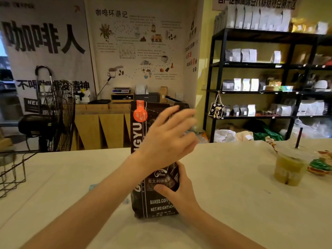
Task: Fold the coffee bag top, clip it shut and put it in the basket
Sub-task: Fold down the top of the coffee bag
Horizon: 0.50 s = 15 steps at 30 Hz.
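Note:
A tall dark brown coffee bag [142, 203] with white lettering and an orange label stands upright on the white table, near the middle. My right hand [177, 189] grips its lower right side, thumb across the front. My left hand [167, 139] is raised in front of the bag's upper half, fingers spread and blurred, reaching toward the top right corner without a clear hold. The bag's top edge stands straight and unfolded. A black wire basket [12, 173] sits at the table's left edge. A small light-blue object [93, 186], perhaps the clip, peeks out beside my left forearm.
A plastic cup of yellow-green drink [289, 168] with a dark straw stands on the right of the table, snack wrappers [319, 166] beside it. Behind the table are a black floor fan [53, 114], cardboard boxes and a black shelf [269, 72] of bags.

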Each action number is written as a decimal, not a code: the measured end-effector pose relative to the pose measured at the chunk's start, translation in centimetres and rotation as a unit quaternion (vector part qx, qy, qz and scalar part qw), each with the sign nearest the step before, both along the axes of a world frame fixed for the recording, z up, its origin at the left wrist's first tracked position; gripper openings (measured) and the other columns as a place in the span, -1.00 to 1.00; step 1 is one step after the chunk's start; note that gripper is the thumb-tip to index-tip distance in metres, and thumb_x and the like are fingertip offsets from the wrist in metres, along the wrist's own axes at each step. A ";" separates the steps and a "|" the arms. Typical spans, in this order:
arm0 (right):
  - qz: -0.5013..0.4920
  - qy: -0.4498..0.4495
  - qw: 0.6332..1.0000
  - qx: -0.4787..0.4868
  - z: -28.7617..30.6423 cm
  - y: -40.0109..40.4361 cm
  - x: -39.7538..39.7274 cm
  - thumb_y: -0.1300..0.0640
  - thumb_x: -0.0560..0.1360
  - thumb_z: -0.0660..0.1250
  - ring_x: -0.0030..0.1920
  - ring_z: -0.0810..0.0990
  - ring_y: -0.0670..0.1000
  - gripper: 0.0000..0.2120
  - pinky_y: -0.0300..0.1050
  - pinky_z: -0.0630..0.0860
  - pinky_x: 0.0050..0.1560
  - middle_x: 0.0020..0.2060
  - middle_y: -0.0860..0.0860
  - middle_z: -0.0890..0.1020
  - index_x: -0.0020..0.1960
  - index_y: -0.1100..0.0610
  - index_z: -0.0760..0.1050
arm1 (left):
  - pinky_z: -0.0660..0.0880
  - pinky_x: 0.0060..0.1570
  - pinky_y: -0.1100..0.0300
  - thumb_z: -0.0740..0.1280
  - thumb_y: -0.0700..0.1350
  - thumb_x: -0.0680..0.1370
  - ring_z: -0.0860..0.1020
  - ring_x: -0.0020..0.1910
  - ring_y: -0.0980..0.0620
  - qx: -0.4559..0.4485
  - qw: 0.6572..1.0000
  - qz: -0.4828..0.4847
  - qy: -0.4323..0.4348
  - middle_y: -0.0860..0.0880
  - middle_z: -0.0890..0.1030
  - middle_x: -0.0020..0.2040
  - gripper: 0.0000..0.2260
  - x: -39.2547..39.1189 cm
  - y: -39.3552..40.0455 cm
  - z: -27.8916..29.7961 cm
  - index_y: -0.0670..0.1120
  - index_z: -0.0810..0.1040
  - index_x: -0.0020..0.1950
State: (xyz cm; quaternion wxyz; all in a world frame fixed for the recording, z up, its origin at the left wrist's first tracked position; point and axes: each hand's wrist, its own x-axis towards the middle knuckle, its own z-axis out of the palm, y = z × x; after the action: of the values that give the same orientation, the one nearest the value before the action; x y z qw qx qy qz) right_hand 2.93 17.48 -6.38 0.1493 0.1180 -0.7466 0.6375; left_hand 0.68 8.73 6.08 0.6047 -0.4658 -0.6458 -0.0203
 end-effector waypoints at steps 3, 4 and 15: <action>0.005 -0.004 1.000 0.002 0.0 0.1 0.1 -0.19 0.10 0.48 0.03 0.56 -0.29 -0.36 -0.32 0.54 -0.04 0.02 -0.24 0.56 0.09 -0.26 0.26 | 0.18 0.38 -0.09 0.30 -0.05 0.48 0.57 0.10 -0.04 -0.188 0.977 0.092 0.053 -0.01 0.68 -0.19 -0.79 -0.6 0.6 2.4 -0.02 0.61 -0.34; 0.008 -0.003 1.000 0.002 0.0 0.0 0.2 -0.19 0.10 0.49 0.04 0.56 -0.27 -0.35 -0.28 0.56 -0.01 0.03 -0.22 0.56 0.10 -0.27 0.26 | 0.18 0.37 -0.14 0.31 -0.04 0.47 0.60 0.01 -0.03 -0.217 0.969 0.107 0.055 0.00 0.67 -0.29 -0.77 -1.1 0.5 2.9 -0.03 0.60 -0.37; 0.019 0.040 0.999 0.026 0.0 -0.3 0.4 -0.17 0.18 0.48 0.10 0.58 -0.16 -0.36 -0.13 0.57 0.09 0.10 -0.18 0.57 0.16 -0.29 0.23 | 0.27 0.24 0.07 0.18 0.00 0.54 0.58 -0.33 0.02 -0.141 0.978 0.128 0.084 0.01 0.60 -0.48 -0.58 -3.2 -0.4 2.1 -0.07 0.56 -0.49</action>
State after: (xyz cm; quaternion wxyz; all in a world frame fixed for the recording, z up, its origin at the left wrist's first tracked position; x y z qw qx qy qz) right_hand 3.28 17.17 -6.36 0.1635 0.1615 -0.7540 0.6154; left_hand -2.54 8.29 8.21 0.5825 -0.4601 -0.6431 0.1880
